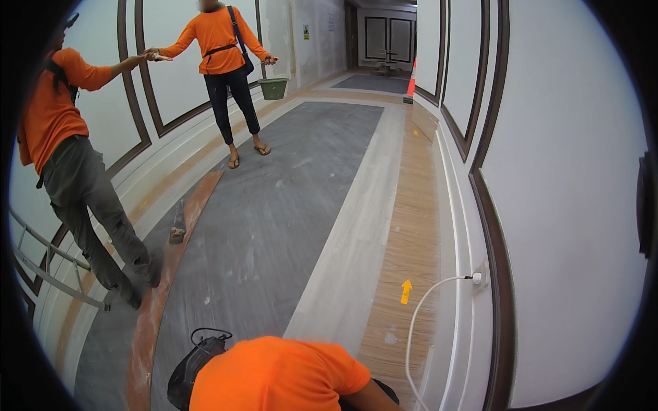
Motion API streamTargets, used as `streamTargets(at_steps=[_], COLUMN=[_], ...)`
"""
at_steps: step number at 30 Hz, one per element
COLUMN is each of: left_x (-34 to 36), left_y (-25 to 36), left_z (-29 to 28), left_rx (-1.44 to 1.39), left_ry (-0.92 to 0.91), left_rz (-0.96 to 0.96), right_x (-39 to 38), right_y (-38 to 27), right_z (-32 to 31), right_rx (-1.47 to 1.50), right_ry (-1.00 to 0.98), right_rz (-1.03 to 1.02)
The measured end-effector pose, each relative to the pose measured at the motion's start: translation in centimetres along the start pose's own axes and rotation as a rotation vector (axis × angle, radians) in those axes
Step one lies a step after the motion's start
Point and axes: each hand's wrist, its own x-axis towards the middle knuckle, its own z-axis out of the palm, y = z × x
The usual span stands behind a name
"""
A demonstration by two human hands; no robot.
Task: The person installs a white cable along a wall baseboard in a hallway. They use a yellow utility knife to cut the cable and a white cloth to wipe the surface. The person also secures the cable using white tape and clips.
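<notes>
Neither of my hands shows in the head view. Close in front, at the lower edge, a person in an orange shirt (274,377) bends low with the back toward me; what that person's hands do is hidden. A black bag (188,377) with a loop handle is at that person's left side. To the right, a white cable (413,335) runs from a wall socket (480,278) down past the bent person's arm. At the upper left two people in orange shirts bring their hands together over a small pale thing (162,58), too small to name.
One standing person has a green bucket (273,89) at the side. A reddish-brown plank (161,294) lies along the grey floor, a dark narrow tool (178,222) beside it. A metal ladder (58,274) leans far left. An orange cone (411,85) stands by the right wall.
</notes>
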Motion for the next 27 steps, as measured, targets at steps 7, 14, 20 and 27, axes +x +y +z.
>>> streamTargets(at_steps=[7,14,20,27], left_x=[2.2,3.5,3.1,-3.5], left_y=[-3.1,-6.7,-9.9,-15.0], left_z=[0.6,5.2,6.9,2.3], left_rx=[-0.073,-0.066,0.033,0.231], left_ry=[-0.046,-0.067,-0.308,-0.413], left_rz=[0.054,-0.081,-0.080,-0.174], right_x=[-2.3,-7.4,-8.7,-12.5], right_y=[6.0,8.8,7.8,11.5], right_z=[-3.1,0.6,0.4,-1.0], right_rx=[-0.085,-0.465,-0.741,-0.306], right_ry=[0.274,0.664,0.696,0.626], right_rz=[-0.032,-0.141,-0.125,0.462])
